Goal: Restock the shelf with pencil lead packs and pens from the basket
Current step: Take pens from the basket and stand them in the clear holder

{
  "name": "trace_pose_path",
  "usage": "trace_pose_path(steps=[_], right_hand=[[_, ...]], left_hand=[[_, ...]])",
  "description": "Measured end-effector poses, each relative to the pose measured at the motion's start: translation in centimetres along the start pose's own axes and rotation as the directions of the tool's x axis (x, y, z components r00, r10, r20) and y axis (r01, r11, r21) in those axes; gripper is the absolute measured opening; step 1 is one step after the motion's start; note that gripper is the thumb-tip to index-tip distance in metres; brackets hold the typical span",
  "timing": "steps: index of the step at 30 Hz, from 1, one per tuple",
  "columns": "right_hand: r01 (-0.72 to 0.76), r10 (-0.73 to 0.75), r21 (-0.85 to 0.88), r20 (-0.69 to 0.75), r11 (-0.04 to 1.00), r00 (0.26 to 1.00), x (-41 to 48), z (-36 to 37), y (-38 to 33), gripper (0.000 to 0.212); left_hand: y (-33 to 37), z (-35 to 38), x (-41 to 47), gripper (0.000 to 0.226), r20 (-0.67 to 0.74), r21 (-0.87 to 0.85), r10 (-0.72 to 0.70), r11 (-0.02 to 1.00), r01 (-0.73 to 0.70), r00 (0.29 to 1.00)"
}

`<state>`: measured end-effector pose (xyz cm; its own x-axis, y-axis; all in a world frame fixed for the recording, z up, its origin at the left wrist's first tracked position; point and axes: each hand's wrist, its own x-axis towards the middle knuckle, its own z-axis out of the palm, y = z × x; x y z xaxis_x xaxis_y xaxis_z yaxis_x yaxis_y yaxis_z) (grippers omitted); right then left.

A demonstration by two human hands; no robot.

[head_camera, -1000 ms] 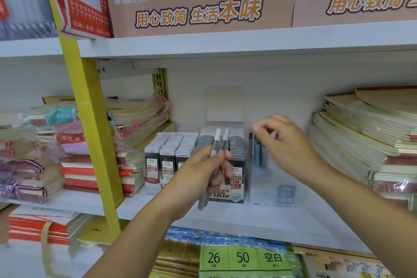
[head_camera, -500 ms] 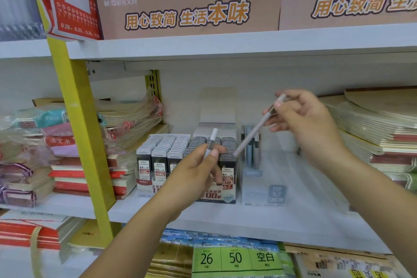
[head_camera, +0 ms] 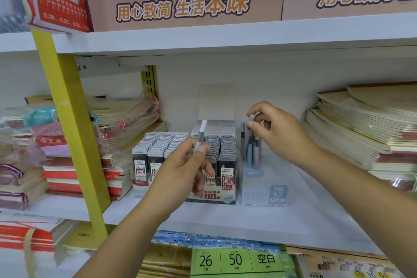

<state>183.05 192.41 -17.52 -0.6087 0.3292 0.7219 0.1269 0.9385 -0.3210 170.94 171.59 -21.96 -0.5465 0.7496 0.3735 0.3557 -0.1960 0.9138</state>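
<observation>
My left hand (head_camera: pixel 180 167) grips one grey pen with a white cap (head_camera: pixel 200 135), held upright in front of the pencil lead packs (head_camera: pixel 162 142) that fill display boxes on the white shelf (head_camera: pixel 225 214). My right hand (head_camera: pixel 277 130) pinches the white top of another pen (head_camera: pixel 251 119) and holds it upright over a clear display box (head_camera: pixel 264 187), where a few grey and blue pens (head_camera: pixel 249 149) stand at the back. The basket is out of view.
Stacks of notebooks (head_camera: pixel 365 124) lie to the right of the clear box, and wrapped notebook piles (head_camera: pixel 121 119) sit to the left. A yellow shelf post (head_camera: pixel 67 119) stands at the left. Brown cardboard boxes (head_camera: pixel 185 0) sit on the upper shelf.
My right hand took one of the two pens from my left hand, swung it upright and lowered it over the clear box. My left hand now holds a single pen.
</observation>
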Motion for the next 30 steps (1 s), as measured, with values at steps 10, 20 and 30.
trace_pose_path(steps=[10, 20, 30], right_hand=[[0.028, -0.022, -0.146, 0.047, 0.989, 0.999, 0.6, 2.1, 0.7, 0.019], [0.024, -0.026, -0.319, -0.003, 0.947, 1.0, 0.8, 3.2, 0.5, 0.017], [-0.321, 0.144, 0.621, 0.319, 0.715, 0.937, -2.9, -0.9, -6.0, 0.032]], left_hand=[[-1.2, -0.8, 0.2, 0.024, 0.026, 0.082, -0.045, 0.996, 0.043, 0.999], [-0.8, -0.8, -0.1, 0.024, 0.05, -0.066, -0.117, 0.991, 0.12, 0.992], [1.1, 1.5, -0.1, 0.021, 0.175, 0.037, -0.005, 0.999, -0.002, 0.985]])
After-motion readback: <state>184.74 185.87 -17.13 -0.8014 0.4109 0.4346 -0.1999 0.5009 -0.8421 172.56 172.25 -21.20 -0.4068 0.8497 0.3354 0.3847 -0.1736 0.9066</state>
